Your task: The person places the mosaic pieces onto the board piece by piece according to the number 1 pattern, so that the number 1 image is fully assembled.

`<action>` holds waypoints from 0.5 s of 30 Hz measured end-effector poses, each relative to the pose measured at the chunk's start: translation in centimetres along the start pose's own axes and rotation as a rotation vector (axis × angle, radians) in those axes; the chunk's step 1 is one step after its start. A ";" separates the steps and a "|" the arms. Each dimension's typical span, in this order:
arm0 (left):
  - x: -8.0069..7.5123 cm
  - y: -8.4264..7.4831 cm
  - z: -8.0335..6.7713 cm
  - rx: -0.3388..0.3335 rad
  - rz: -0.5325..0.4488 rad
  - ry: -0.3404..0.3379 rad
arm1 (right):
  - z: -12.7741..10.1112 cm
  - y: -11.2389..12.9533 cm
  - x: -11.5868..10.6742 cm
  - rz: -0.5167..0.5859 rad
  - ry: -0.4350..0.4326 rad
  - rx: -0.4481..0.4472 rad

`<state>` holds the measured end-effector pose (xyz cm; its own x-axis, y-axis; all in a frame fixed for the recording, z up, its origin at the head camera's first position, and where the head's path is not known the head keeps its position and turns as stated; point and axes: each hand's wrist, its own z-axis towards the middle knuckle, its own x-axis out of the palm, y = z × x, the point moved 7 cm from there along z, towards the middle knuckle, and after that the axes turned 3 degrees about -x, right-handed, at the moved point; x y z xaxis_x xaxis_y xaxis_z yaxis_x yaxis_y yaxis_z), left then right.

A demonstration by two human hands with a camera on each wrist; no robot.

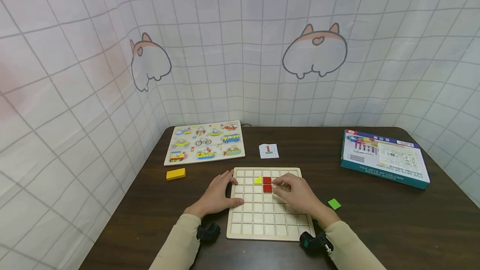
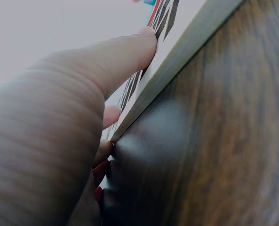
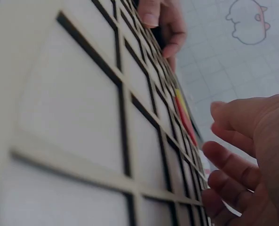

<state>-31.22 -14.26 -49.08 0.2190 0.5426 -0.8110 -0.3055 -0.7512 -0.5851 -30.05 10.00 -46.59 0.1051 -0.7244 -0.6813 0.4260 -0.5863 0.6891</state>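
Observation:
A pale wooden grid board [image 1: 247, 230] lies on the dark table. In it sit a yellow tile [image 1: 258, 181] and two red tiles [image 1: 267, 188], one red above the other. My left hand [image 1: 215, 193] rests at the board's left side, thumb on the top face and fingers at the upper left edge. Just right of the red tiles, my right hand [image 1: 298, 193] hovers over the grid. Its fingers [image 3: 231, 160] are loosely bent in the right wrist view, with nothing visible between thumb and fingertips. In that view the red tile [image 3: 185, 120] stands edge-on beyond them.
Beside the right forearm lies a green tile [image 1: 334, 204]. A small pattern card [image 1: 268, 151] is behind the board. Further out are a yellow block [image 1: 176, 173], a vehicle picture puzzle [image 1: 202, 147] at back left and a flat game box [image 1: 386, 159] at right. Cloth [image 1: 225, 53] hangs behind.

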 end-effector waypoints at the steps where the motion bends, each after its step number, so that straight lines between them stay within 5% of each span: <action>1: 0.0 0.0 0.0 0.001 -0.001 -0.001 | -0.1 -0.1 -0.3 0.000 0.010 0.000; 15: -0.1 0.0 0.0 -0.012 -0.005 0.001 | -2.2 -2.0 -5.0 -0.084 0.075 -0.027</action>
<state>-31.23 -14.33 -49.07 0.2215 0.5459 -0.8081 -0.2936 -0.7529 -0.5891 -29.48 15.56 -45.09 0.1343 -0.6432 -0.7538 0.4605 -0.6331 0.6222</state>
